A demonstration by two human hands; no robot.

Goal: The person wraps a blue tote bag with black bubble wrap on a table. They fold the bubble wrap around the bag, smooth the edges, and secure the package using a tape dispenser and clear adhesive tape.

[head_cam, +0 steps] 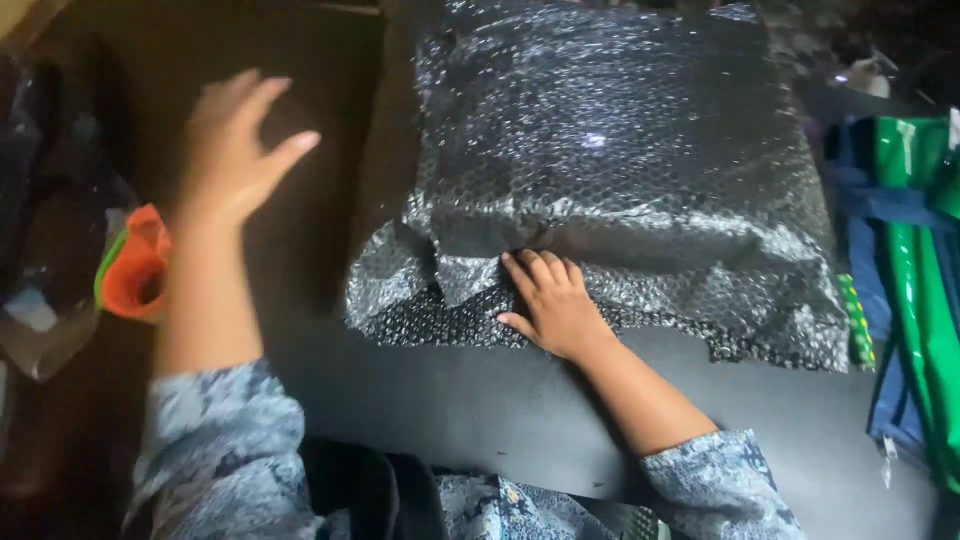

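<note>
Bubble wrap is covering the dark bundle (620, 170) lying on the black mat (480, 400), and your right hand (550, 305) is pressing flat, fingers spread, on the folded near edge at its front. Your left hand (235, 140) is hanging open and empty in the air (blurred), just beyond the orange tape dispenser (135, 265). With only one palm pinning it, that slick fold is likely springing back open.

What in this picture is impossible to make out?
- Head view: whatever is inside the bubble-wrapped bundle is hidden by the wrap.
- The left hand is motion-blurred; fingers unclear.
- The orange and green object is partly behind the left forearm.
- The green and blue bag is cut off by the right edge.
</note>
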